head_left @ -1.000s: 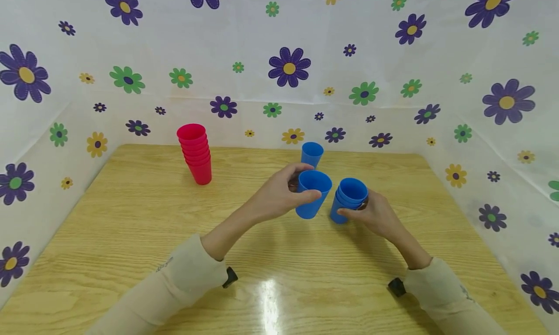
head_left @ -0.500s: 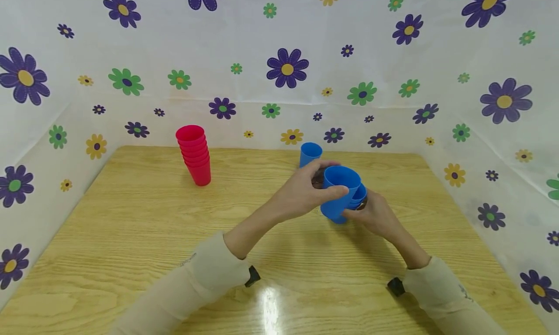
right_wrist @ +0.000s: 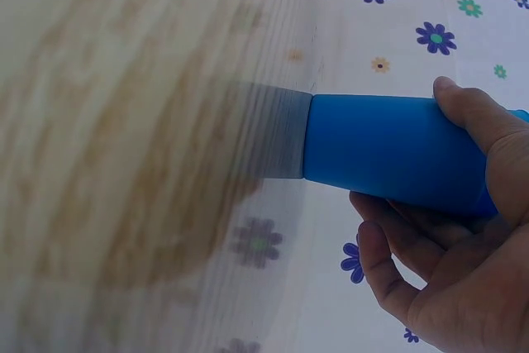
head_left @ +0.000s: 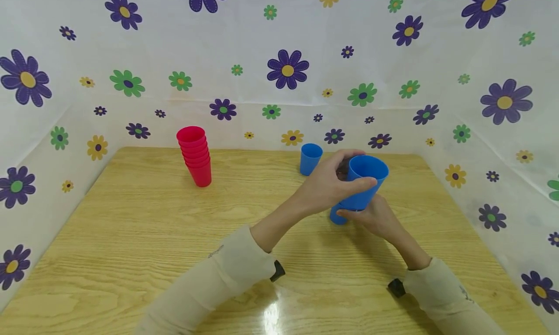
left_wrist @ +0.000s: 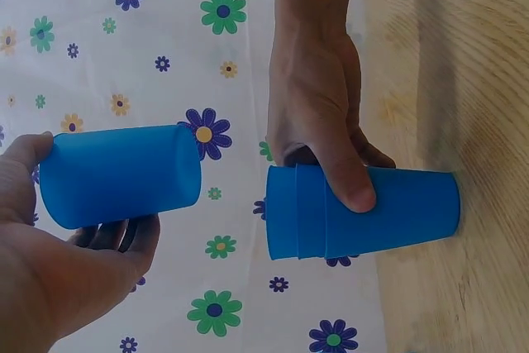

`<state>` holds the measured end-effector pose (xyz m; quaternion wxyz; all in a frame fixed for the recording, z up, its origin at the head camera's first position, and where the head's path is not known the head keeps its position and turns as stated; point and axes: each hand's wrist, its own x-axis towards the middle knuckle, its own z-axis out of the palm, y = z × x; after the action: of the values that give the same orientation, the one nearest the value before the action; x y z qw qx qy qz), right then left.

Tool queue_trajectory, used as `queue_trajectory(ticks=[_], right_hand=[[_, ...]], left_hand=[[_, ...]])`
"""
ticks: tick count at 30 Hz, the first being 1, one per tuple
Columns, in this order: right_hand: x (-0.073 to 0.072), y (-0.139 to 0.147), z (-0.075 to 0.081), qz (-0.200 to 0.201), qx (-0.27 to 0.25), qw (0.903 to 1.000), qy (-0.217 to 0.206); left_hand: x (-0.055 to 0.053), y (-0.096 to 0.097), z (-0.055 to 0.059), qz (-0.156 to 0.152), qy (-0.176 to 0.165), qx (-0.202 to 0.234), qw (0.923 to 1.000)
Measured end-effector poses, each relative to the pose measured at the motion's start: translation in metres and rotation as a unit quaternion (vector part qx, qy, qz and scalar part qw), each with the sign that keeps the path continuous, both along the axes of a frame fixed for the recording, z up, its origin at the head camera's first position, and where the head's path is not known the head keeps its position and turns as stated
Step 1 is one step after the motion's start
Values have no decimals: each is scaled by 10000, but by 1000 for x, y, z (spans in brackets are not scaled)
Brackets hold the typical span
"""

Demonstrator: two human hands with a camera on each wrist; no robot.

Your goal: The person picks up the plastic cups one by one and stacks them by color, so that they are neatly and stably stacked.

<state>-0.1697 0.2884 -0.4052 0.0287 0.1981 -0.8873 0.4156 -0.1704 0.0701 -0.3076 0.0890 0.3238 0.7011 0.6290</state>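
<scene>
My left hand (head_left: 325, 184) grips a single blue cup (left_wrist: 124, 175) between thumb and fingers, holding it in the air mouth up. In the left wrist view this cup is apart from the nested blue cups (left_wrist: 388, 208), above their rims. Those cups stand upright on the table, with my right hand (head_left: 373, 216) gripping them near the top, thumb across the front. From the head view the lifted cup hides most of the stack. The right wrist view shows the stack's lower cup (right_wrist: 380, 146) with its base on the wood.
Farther back stands another blue cup (head_left: 311, 159), upright. A tall stack of red cups (head_left: 196, 160) is at the back left of the wooden table (head_left: 174, 238). White flowered cloth (head_left: 244, 43) walls in the back and sides.
My left hand has carried its blue cup rightward from beside the nested cups to above them, uncovering the back blue cup. My right hand has stayed on the stack.
</scene>
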Motion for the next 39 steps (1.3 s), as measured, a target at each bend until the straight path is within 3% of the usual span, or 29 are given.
queue_trajectory(ticks=[7,14,28,39], right_hand=[[1,-1,0,-135,103,9998,-93],[1,-1,1,-303,305,9986,-304],[0,0,1,-308,400,9984,-234],[-1,1,0,-326,477,9983,-126]], left_hand=[[-10,8,3,70,200,-19,9998],[-21,11,0,195,171,58,9996],[-33,19,-18,344,125,33,9993],[-35,25,-32,369,33,-101,9993]])
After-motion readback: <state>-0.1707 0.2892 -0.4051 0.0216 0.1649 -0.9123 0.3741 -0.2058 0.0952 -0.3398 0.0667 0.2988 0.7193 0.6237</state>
